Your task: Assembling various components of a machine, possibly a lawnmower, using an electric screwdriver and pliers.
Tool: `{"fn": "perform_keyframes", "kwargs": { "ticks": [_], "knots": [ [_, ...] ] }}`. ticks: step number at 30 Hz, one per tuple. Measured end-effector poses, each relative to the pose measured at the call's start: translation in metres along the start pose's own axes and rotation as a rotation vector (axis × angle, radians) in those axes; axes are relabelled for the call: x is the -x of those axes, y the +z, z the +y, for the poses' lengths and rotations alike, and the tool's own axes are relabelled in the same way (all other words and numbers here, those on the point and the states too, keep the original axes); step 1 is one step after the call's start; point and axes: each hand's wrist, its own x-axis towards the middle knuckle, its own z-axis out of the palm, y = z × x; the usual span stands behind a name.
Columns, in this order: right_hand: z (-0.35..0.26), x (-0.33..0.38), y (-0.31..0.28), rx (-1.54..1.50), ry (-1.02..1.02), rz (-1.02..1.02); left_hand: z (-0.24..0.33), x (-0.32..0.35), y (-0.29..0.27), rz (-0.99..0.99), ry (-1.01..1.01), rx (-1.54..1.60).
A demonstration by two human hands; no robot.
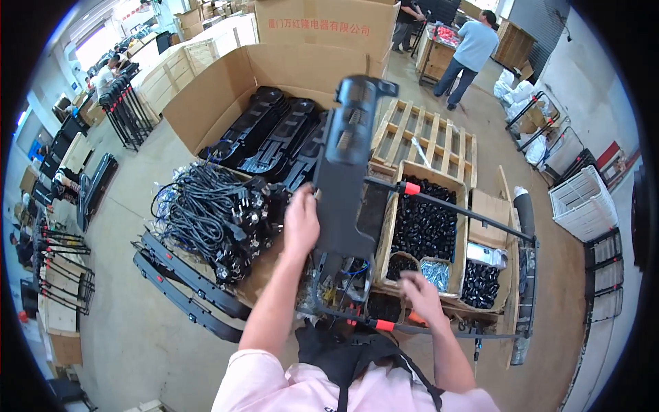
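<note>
In front of me stands a long black plastic housing (341, 199), its upper end blurred. My left hand (302, 221) is closed on its left edge. My right hand (423, 299), fingers curled and slightly smeared, hovers over the near edge of a wooden parts box (384, 257); anything in its fingertips is hidden. Small dark parts (401, 264) and silver screws (435, 273) lie under and beside it. Behind them are many black plastic parts (427, 223). A black tube frame with red sleeves (384, 325) runs around the housing and over the box.
Black cables with plugs (220, 213) are heaped at left, above curved grey panels (185, 295). A large cardboard box (274, 65) holds more black housings (268, 137). A wooden pallet (429, 134) lies behind the parts box. Farther back stands a person in light blue (473, 48).
</note>
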Motion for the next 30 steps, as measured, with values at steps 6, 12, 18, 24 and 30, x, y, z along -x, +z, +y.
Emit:
{"fn": "perform_keyframes", "kwargs": {
  "ticks": [6,12,18,24,30],
  "knots": [
    [-0.017,-0.083,0.071,-0.530,0.185,-0.130,-0.039,0.146,0.009,-0.153,-0.328,0.113],
    [0.035,-0.092,0.134,-0.382,0.084,-0.035,-0.055,0.184,-0.009,-0.254,-0.211,-0.311],
    [0.036,-0.113,0.145,-0.360,0.113,-0.035,-0.085,0.193,-0.011,-0.136,-0.171,-0.255],
    [0.034,-0.112,0.145,-0.316,0.139,-0.060,-0.097,0.213,-0.008,-0.288,-0.229,-0.196],
    [0.035,-0.106,0.148,-0.305,0.151,-0.028,-0.091,0.212,-0.017,-0.335,-0.232,-0.158]
  ]
}}
